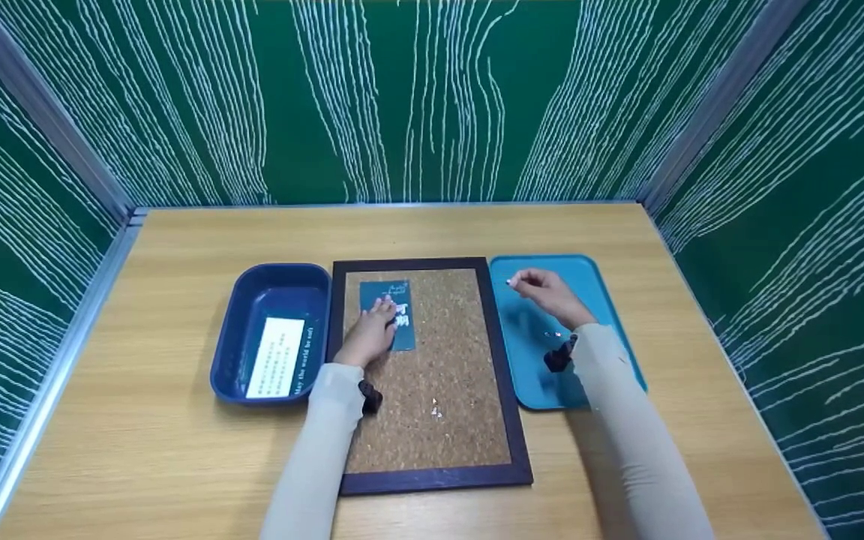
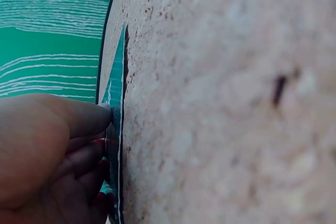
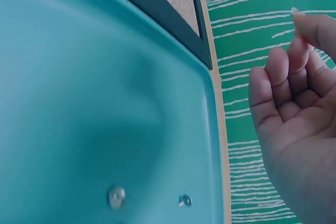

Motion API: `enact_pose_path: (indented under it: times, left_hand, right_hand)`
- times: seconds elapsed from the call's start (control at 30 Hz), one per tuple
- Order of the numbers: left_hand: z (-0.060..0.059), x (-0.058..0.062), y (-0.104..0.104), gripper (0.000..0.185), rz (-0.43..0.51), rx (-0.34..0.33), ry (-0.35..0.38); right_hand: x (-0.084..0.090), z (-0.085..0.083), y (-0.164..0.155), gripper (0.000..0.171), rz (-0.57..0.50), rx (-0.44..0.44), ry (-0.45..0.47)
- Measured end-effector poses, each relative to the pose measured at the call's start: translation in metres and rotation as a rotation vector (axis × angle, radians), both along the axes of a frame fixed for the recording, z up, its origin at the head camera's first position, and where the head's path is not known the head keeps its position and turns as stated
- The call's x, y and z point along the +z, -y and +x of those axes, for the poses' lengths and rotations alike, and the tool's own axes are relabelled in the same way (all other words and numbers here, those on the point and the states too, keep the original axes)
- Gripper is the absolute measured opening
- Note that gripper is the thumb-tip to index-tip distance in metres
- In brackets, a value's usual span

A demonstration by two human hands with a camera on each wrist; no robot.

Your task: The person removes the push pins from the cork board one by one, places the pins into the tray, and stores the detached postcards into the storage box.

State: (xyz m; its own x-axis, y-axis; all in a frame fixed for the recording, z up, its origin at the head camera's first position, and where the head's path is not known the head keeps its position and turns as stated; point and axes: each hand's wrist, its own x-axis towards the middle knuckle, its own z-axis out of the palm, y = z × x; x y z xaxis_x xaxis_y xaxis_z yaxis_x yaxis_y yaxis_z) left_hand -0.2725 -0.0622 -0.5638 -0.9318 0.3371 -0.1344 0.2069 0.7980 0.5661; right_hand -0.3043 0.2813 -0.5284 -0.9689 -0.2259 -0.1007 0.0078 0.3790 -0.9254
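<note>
My left hand [image 1: 370, 330] lies with its fingers on a teal card [image 1: 403, 341] with white lettering. The card rests on the upper left of a dark-framed cork board [image 1: 454, 360]. In the left wrist view, the thumb and fingertips touch the card [image 2: 117, 93] close to its edge. My right hand [image 1: 552, 294] is raised over the blue tray [image 1: 522, 390], thumb and forefinger brought together. A small pale tip, seemingly a clear pushpin [image 3: 295, 11], shows at those fingertips, mostly hidden by them. Small clear pushpins [image 3: 116, 196] lie on the tray below.
A dark blue basin [image 1: 244, 300] stands left of the board, holding another teal card [image 1: 278, 358] with a white printed panel. Small clear pieces [image 1: 436, 411] sit on the lower part of the cork. Green walls with white lines enclose the wooden table [image 1: 139, 435].
</note>
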Motion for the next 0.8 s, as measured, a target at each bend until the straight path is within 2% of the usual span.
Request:
enact_pose_path:
  times: [0.47, 0.8]
  left_hand:
    - [0.000, 0.000, 0.000, 0.048, 0.013, 0.006, 0.000]
    - [0.001, 0.002, -0.001, 0.048, 0.015, 0.009, 0.003]
  right_hand:
    - [-0.001, 0.008, -0.030, 0.054, 0.043, -0.019, 0.036]
    - [0.003, 0.013, -0.046, 0.044, 0.053, -0.026, 0.032]
